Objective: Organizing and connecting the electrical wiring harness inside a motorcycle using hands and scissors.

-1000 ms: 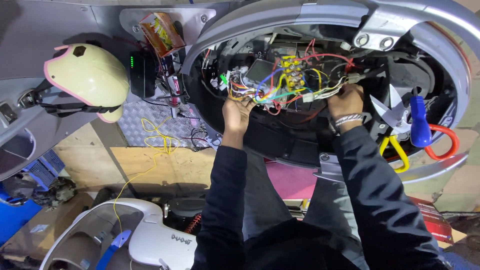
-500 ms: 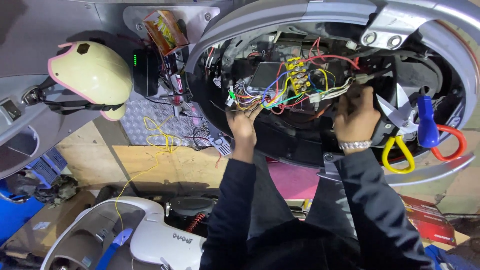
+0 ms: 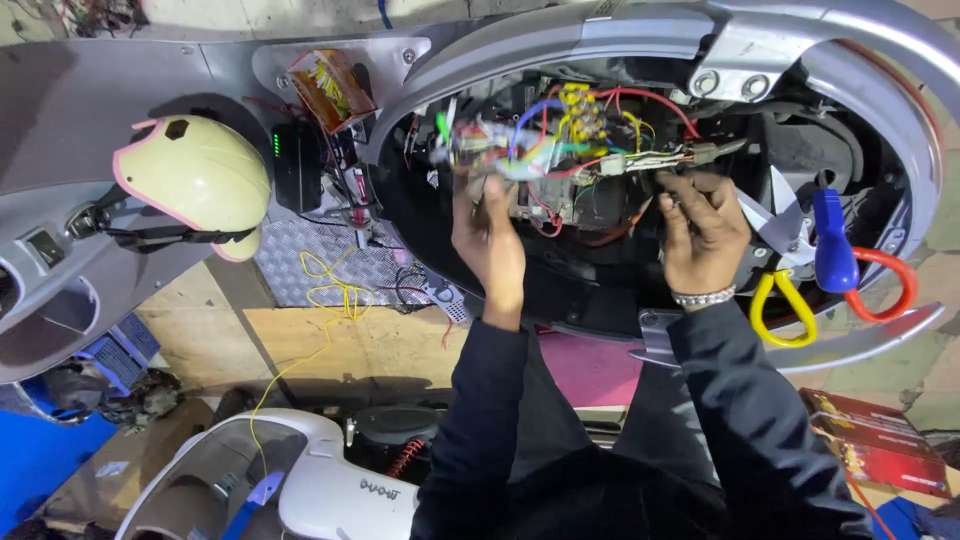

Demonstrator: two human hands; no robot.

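Grey scooter body (image 3: pixel 640 40) fills the upper half of the frame, its panel off and the dark cavity open at upper centre. Second scooter shell, white (image 3: pixel 330 490), at lower left. Cream helmet with pink rim (image 3: pixel 195 180) at left, resting against the grey body. Checkered metal footplate (image 3: pixel 340 265) left of centre, a loose yellow wire (image 3: pixel 325 290) trailing down across it to the wooden board below.

Wiring bundle (image 3: pixel 560 150), many colours, sits in the upper centre of the cavity. Left hand (image 3: pixel 490 240) raised into the bundle's left end, fingers curled around a clump of wires and connectors; blurred, so exact grip hard to make out. Right hand (image 3: pixel 700 235) just right of the bundle, fingers pinched on a small grey connector (image 3: pixel 705 152) at the end of a wire run; metal bracelet on the wrist.

Blue-handled tool (image 3: pixel 832 245) at right, with red loop (image 3: pixel 885 285) and yellow loop (image 3: pixel 782 305) beside it, well clear of both hands
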